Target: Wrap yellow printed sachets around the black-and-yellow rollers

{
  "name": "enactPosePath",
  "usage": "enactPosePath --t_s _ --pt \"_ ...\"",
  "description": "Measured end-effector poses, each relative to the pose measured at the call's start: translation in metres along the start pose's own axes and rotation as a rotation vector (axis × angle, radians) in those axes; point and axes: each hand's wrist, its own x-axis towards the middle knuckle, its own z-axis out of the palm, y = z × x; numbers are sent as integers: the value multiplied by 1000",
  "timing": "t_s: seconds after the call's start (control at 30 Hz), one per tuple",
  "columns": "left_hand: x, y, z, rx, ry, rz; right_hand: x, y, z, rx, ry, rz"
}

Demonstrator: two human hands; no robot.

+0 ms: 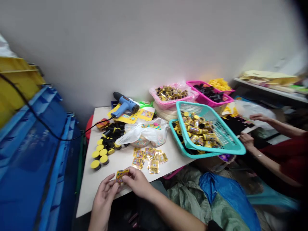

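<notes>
Near the table's front edge, my right hand [138,181] pinches a small yellow printed label [121,176] between thumb and fingers. My left hand [106,191] grips the same label at its left side, with the fingertips partly hidden behind it. Just beyond my hands lies a loose pile of matching labels [154,165], glossy and flat. To their left stand several black tubs with yellow lids [104,159], and more black and yellow pieces [112,136] are heaped behind. A white plastic bag [158,131] of small colourful beads sits behind the labels.
A blue heat gun [125,106] rests on yellow cards, its black cord [62,139] running left past blue crates [26,154]. Turquoise baskets [231,149] of labelled tubes stand right, pink baskets [166,104] behind. A co-worker's hands [247,141] are at the far right.
</notes>
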Motion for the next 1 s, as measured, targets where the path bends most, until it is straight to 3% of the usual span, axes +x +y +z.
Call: enactPosePath --t_s 0.1,0.27,0.43,0.53,0.63,0.83,0.93,1.0 --pt "3 6 -6 16 4 -3 0 -5 0 -249 -79 -44" --pt "9 11 -24 40 70 6 17 -8 6 -380 -153 -75" --pt "13 10 -43 45 208 39 67 -17 30 -734 12 -330" --pt "14 10 -50 5 241 63 89 -19 42 -977 -53 -489" --pt "14 10 -56 -19 215 88 94 -13 43 -1109 -94 -528" --pt "17 15 -58 38 224 92 73 -2 24 -848 -66 -409" --pt "18 20 -54 98 240 84 56 -8 14 -457 -6 -203" --pt "17 23 -51 109 257 83 43 -14 8 -131 -37 -22"
